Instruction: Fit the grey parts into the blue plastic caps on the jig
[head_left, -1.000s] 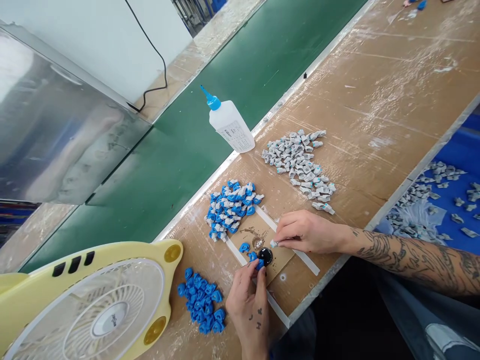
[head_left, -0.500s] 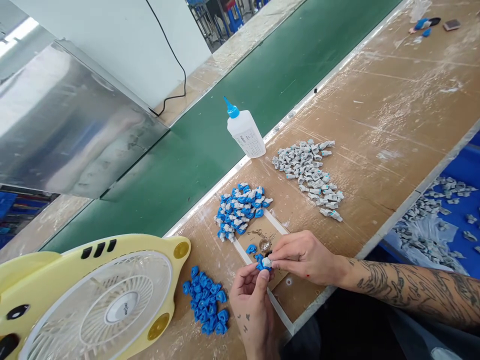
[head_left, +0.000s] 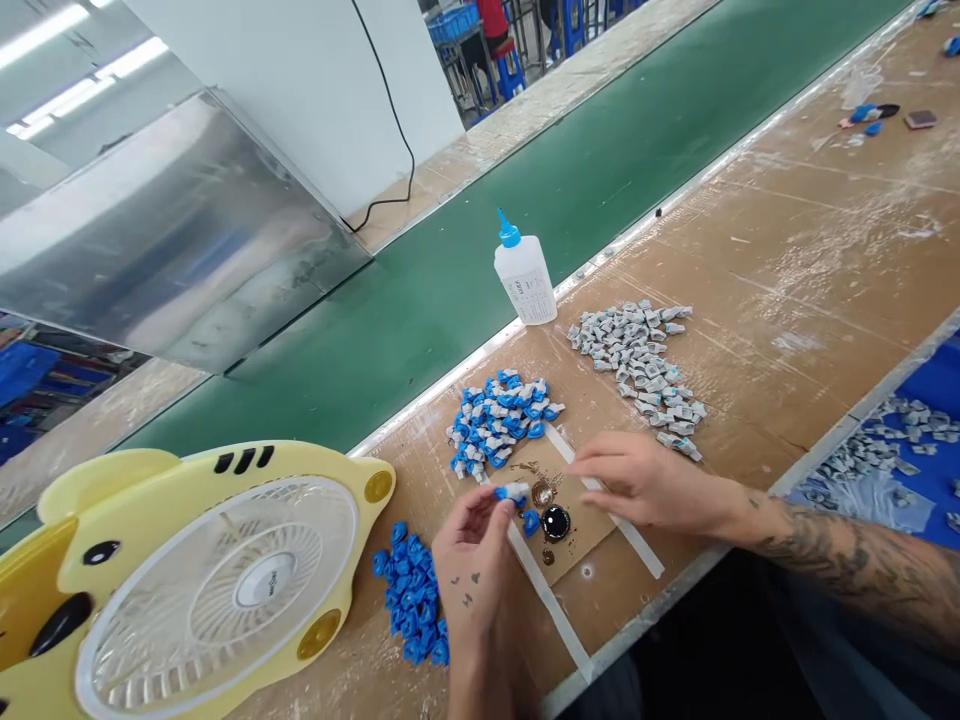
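Narrow lane at 12, widest room at 2.
Clocked from the black dish, bare surface runs toward 12 between the blue-and-grey pile at 11 and the grey pile at 1, with the bottle standing at the far end; the right hand, between 2 and 3, obstructs the broad stretch beyond; left hand, blue pile and fan crowd 8 to 9; 5 is open to the near edge.

Blue pieces look smooth, plastic (the metal panel gleams).
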